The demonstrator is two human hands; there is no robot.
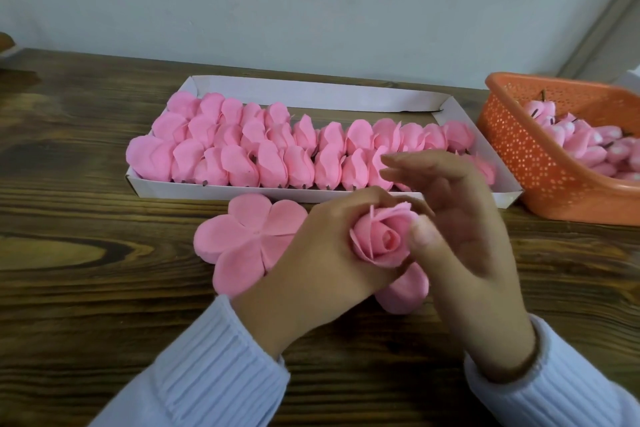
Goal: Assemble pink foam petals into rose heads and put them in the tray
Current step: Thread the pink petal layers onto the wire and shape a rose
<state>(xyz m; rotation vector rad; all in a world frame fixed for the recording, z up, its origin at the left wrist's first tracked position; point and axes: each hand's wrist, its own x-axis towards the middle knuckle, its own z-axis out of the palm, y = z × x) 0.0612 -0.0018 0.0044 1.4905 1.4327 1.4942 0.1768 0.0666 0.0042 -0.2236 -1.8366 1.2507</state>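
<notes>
1. A wooden table (86, 253) with dark, streaky grain fills the near and middle ground.
2. A pale blue-grey wall (311, 3) rises behind its far edge.
3. An orange perforated basket (540, 163) stands on the table at the right (cut off by the frame edge), holding small pink-and-white buds (581, 146) with thin dark stems.
4. A grey slanted strip (602, 24) runs up the wall at far right.
5. A brown rounded object (5, 42), mostly out of frame, sits at the far left edge.

My rose (381, 239): matt pink foam.
Tray (311, 88): white card, probably.
Basket (540, 163), right edge: perforated orange plastic.
Table (86, 218): grained wood.
</notes>
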